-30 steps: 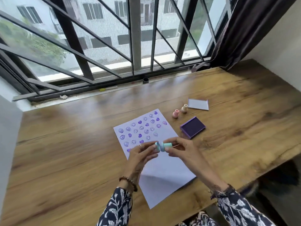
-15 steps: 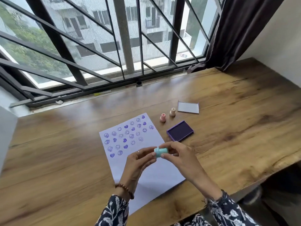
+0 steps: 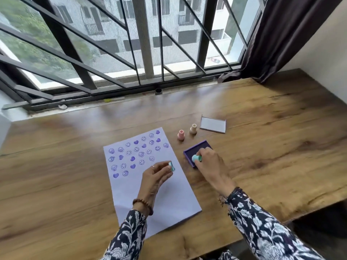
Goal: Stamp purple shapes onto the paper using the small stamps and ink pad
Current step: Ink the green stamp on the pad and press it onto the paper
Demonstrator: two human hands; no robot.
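Note:
A white sheet of paper (image 3: 165, 192) lies on the wooden table, its upper half covered with purple smiley and heart prints. My right hand (image 3: 208, 164) grips a small teal stamp (image 3: 196, 158) and holds it down on the open purple ink pad (image 3: 195, 148) just right of the paper. My left hand (image 3: 155, 177) hovers over the paper's middle, pinching the teal stamp cap (image 3: 171, 166) between thumb and fingertips. A pink stamp (image 3: 181, 135) and a beige stamp (image 3: 193, 129) stand upright behind the ink pad.
The ink pad's lid (image 3: 213, 125) lies face up behind the stamps. A barred window (image 3: 142, 44) runs along the table's far edge, with a dark curtain (image 3: 277, 38) at the right. The table's front edge (image 3: 262, 231) is close to my sleeves.
My hands pulled the teal stamp apart. The right hand carried the stamp right onto the ink pad, while the left hand stayed over the paper with the cap.

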